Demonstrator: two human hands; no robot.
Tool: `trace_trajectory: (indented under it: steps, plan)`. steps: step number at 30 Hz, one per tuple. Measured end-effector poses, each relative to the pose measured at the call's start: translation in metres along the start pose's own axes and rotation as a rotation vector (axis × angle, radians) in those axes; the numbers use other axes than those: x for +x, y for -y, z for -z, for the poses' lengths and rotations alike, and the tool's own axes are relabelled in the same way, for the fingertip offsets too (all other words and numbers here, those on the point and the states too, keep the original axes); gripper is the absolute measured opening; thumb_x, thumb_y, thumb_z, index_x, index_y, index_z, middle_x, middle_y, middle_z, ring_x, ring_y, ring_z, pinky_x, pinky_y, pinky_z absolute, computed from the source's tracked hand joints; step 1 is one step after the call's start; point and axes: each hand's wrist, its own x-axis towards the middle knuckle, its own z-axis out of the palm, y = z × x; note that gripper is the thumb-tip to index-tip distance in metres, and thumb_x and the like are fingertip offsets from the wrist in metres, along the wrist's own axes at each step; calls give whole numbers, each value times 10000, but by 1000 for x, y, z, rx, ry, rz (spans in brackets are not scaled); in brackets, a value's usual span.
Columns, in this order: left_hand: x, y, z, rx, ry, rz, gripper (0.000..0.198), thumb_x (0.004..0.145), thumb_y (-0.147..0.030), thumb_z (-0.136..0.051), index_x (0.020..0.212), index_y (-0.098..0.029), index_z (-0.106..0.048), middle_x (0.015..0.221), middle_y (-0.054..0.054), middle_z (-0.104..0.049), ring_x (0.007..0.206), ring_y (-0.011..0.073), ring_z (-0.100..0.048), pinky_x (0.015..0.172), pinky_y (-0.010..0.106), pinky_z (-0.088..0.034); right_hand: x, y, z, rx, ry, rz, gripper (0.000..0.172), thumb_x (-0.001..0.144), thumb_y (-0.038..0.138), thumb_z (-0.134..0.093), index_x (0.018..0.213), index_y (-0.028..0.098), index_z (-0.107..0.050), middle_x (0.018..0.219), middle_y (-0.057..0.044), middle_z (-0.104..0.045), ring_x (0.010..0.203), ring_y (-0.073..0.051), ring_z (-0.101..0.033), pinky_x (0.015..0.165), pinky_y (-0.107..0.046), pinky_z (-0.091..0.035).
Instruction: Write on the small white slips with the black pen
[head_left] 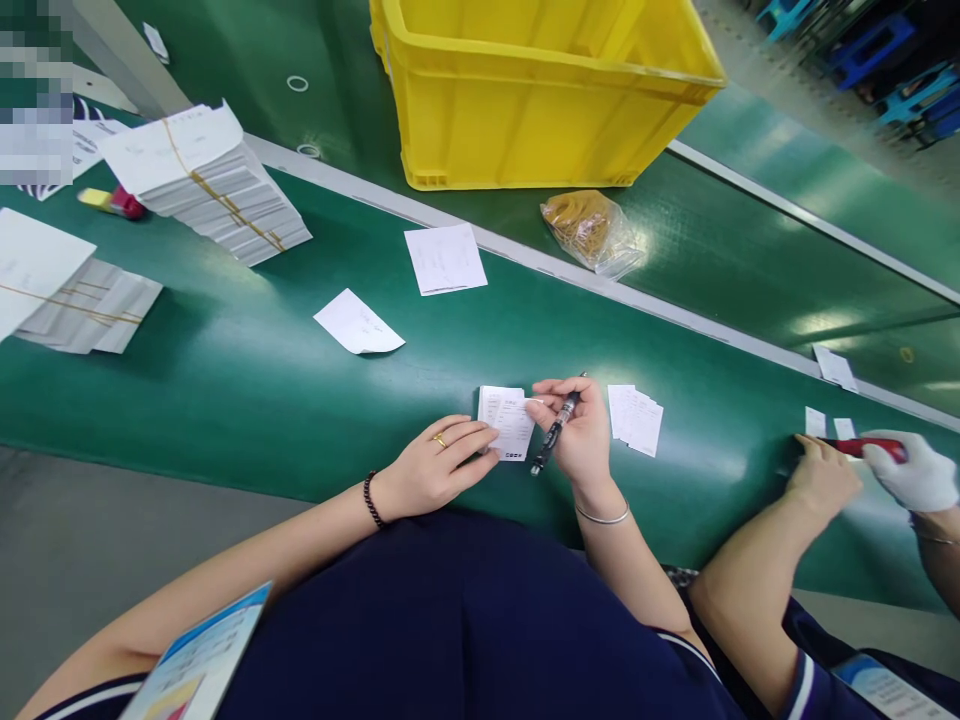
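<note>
A small stack of white printed slips (507, 420) lies on the green belt (247, 400) in front of me. My left hand (439, 462) rests on its left edge, fingers pressed down flat on the paper. My right hand (576, 428) grips a black pen (556, 428), tip pointing down toward me, while its fingertips pinch the top slip's right edge. A second small pile of slips (636, 418) lies just right of my right hand.
A yellow crate (540, 110) and a bag of rubber bands (592, 232) sit beyond the belt's rail. Banded paper bundles (214, 190) (82, 305) lie at the left, loose slips (444, 258) (358, 323) mid-belt. At right, a co-worker's hands (825, 478), one gloved (919, 472), hold a red pen (862, 447).
</note>
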Motion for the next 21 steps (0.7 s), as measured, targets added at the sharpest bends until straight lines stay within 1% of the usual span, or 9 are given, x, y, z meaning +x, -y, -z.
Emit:
trace_trajectory:
  steps: [2, 4, 6, 9, 11, 13, 15, 18, 21]
  plan:
    - [2, 0, 1, -10, -32, 6, 209, 892, -105, -619, 1093, -155, -591, 1094, 97, -681, 1050, 192, -653, 921, 387, -583, 4, 1, 8, 100, 22, -65, 404, 722, 345, -794, 886, 243, -440, 896, -19, -737, 678, -125, -685, 662, -276, -562]
    - [2, 0, 2, -15, -41, 6, 221, 884, -117, -640, 1097, -137, -588, 1070, 109, -678, 1030, 199, -658, 909, 391, -589, 9, 3, 28, 121, -57, -62, 405, 715, 344, -792, 870, 246, -431, 844, -12, -740, 684, -135, -685, 655, -277, -552]
    - [1, 0, 3, -14, -30, 5, 233, 874, -112, -653, 1098, -123, -592, 1067, 120, -676, 1022, 211, -659, 913, 406, -586, 13, 7, 62, 73, -245, 11, 384, 713, 319, -781, 867, 246, -437, 818, -2, -730, 695, -135, -681, 659, -272, -537]
    - [-2, 2, 2, -24, -3, 12, 253, 857, -97, -669, 1099, -131, -605, 1083, 123, -675, 1041, 227, -653, 939, 426, -570, 16, 9, 127, -76, -566, 164, 347, 697, 268, -764, 868, 233, -464, 826, 1, -713, 770, -129, -680, 746, -284, -523]
    - [-4, 3, 0, -44, 10, 18, 260, 847, -91, -678, 1095, -140, -616, 1089, 119, -677, 1058, 235, -649, 959, 436, -558, 14, 3, 165, -176, -662, 163, 329, 677, 261, -752, 853, 221, -478, 810, -6, -699, 785, -137, -674, 776, -304, -515]
    - [-4, 3, -2, -62, 19, 16, 254, 847, -82, -674, 1087, -152, -623, 1082, 106, -683, 1061, 234, -649, 965, 440, -554, 12, -11, 190, -246, -704, 81, 315, 658, 271, -732, 837, 215, -479, 794, -10, -685, 757, -144, -662, 762, -324, -513]
    - [-2, 3, -3, -71, 21, 2, 240, 851, -75, -665, 1072, -158, -628, 1073, 92, -689, 1051, 228, -652, 956, 438, -558, 12, -30, 200, -274, -725, -20, 312, 638, 280, -717, 821, 213, -474, 776, -9, -673, 734, -149, -649, 747, -337, -512]
    - [-1, 3, -3, -63, 13, -26, 212, 852, -70, -664, 1048, -145, -630, 1054, 92, -696, 1033, 231, -657, 930, 442, -569, 13, -53, 200, -277, -717, -105, 323, 616, 287, -730, 803, 205, -479, 788, -18, -671, 747, -153, -641, 762, -347, -507]
    - [-2, 4, -3, -58, 20, -32, 203, 847, -67, -669, 1034, -139, -636, 1036, 93, -702, 1036, 239, -657, 921, 448, -573, 14, -54, 194, -317, -783, -30, 351, 656, 347, -742, 864, 193, -504, 883, -35, -672, 797, -142, -635, 781, -325, -494]
